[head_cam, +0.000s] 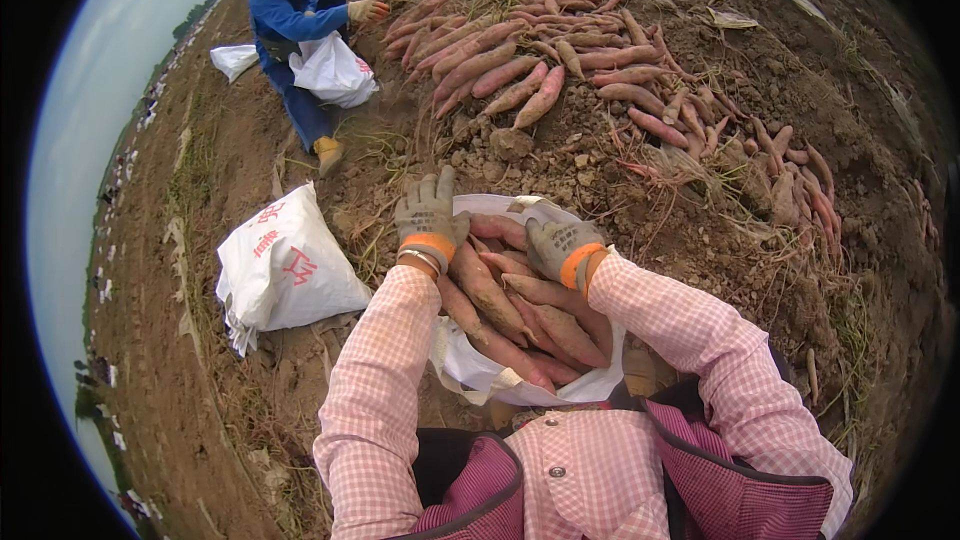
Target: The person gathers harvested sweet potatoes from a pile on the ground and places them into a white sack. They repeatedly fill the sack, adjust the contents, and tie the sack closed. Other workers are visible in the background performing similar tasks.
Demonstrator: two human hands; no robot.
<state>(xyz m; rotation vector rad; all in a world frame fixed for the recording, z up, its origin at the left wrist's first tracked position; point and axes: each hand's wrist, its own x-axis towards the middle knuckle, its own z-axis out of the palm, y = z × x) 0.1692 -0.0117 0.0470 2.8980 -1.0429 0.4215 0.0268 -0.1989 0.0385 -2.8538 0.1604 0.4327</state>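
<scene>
A white woven sack [525,391] stands open-mouthed in front of me, filled with long reddish sweet potatoes [566,330] that bear soil. My left hand [429,216], in a grey work glove with an orange cuff, is at the sack's far left rim, its fingers pointing away from me; whether it grips anything cannot be told. My right hand [562,247], gloved alike, rests at the far right part of the mouth, its fingertips by a sweet potato [499,229] lying at the far side. What its fingers hold is partly hidden.
A full white sack [289,266] with red writing lies to the left. Beyond the sack, sweet potatoes [480,64] lie in a long heap on cloddy soil, with more [802,187] to the right. A co-worker [300,22] crouches at the upper left by another white sack [334,71].
</scene>
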